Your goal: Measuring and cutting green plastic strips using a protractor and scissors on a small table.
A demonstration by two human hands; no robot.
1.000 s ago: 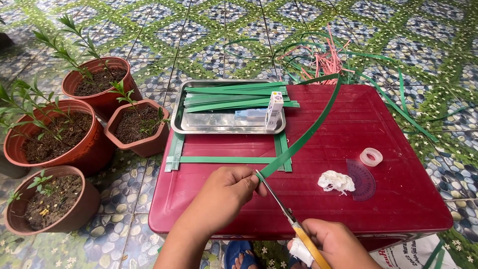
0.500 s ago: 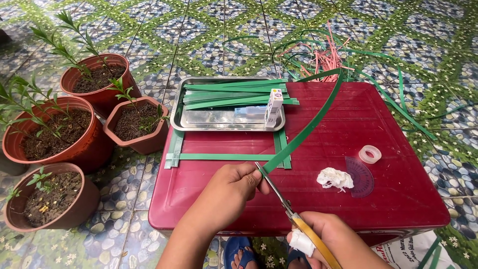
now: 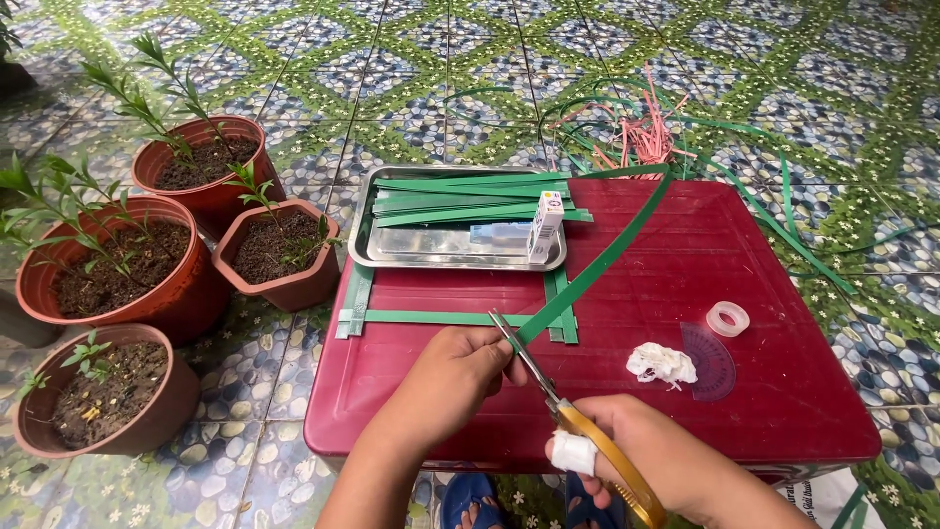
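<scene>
Left hand (image 3: pixel 446 382) pinching flat green plastic strip (image 3: pixel 597 260); right hand (image 3: pixel 651 456) gripping yellow-handled scissors (image 3: pixel 548 392), blades on strip. Steel tray (image 3: pixel 392 250) holds cut strips.

Green strip (image 3: pixel 597 264), yellow-handled scissors (image 3: pixel 587 436), dark red table (image 3: pixel 764 392).

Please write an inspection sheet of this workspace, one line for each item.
Surface: low red table on patterned tiles.
Job's things: long green strip; yellow-handled scissors, blades at the strip's near end.
Clutter: metal tray with cut green strips and a small box; green strip frame; tape roll; white wad; protractor.
Hands: left hand pinches the strip; right hand holds the scissors, one finger bandaged.
Cables: nothing seen.
Surroundings: four potted plants; loose green and pink strips on the floor.
</scene>
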